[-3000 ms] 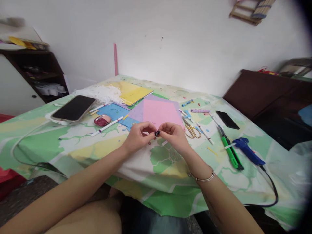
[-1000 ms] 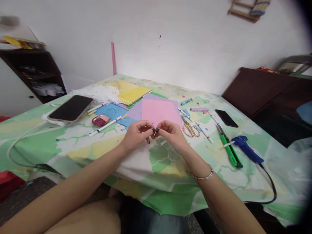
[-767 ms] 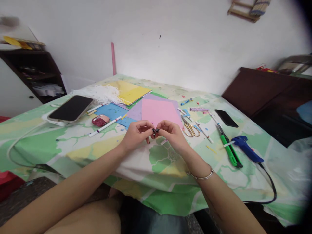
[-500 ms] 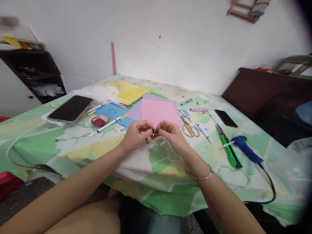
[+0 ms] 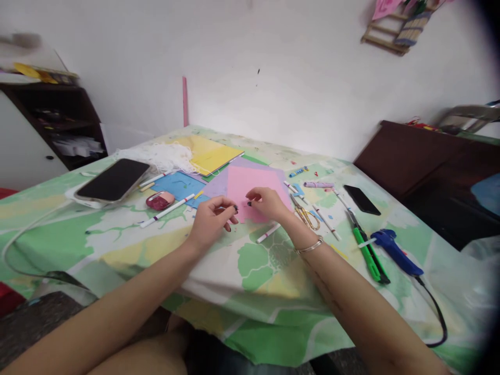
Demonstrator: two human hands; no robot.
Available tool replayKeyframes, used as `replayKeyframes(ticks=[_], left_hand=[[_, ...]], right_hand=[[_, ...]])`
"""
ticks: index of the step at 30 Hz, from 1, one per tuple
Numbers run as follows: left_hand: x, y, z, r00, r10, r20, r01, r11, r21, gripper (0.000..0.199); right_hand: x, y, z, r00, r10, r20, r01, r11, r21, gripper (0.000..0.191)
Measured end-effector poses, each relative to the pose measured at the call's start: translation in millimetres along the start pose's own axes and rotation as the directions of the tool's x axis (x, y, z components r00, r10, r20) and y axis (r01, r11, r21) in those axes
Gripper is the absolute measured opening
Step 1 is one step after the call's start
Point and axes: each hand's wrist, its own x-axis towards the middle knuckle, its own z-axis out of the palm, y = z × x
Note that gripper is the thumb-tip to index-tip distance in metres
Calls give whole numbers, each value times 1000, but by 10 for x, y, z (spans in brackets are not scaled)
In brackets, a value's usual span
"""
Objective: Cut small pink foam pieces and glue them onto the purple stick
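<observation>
No readable text, labels or numbers.

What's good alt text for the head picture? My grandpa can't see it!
A person's left hand and right hand, fingers curled, are apart near pink paper on a patterned tablecloth; anything pinched is too small to tell. To the right are gold-handled scissors, a green box cutter and a blue glue gun; to the left, a phone and white string.

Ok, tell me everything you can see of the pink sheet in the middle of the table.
The pink sheet is thin, four-sided and looks like paper. It lies flat on a lilac sheet, which shows beyond its far and left edges. The right hand and fingertips of the left hand hide some of its near part; whether they touch it is unclear.
</observation>
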Motion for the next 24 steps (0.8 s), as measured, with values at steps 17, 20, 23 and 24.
replayKeyframes(ticks=[17,20,23,24], left_hand=[[-7,7,-11,1000,-23,15,24,1000,-15,15],[-14,15,-12,998,-8,56,8,1000,2,13],[-49,20,21,990,21,138,-32,997,73,10],[-70,20,44,984,35,176,-54,993,103,9]], right_hand=[[-285,-266,-92,979,134,154,-164,964,208,11],[-717,-368,-120,954,268,134,-299,827,477,23],[-1092,-393,-110,938,347,19,-304,791,531,16],[-1183,-385,-99,928,372,-25,-307,801,514,13]])
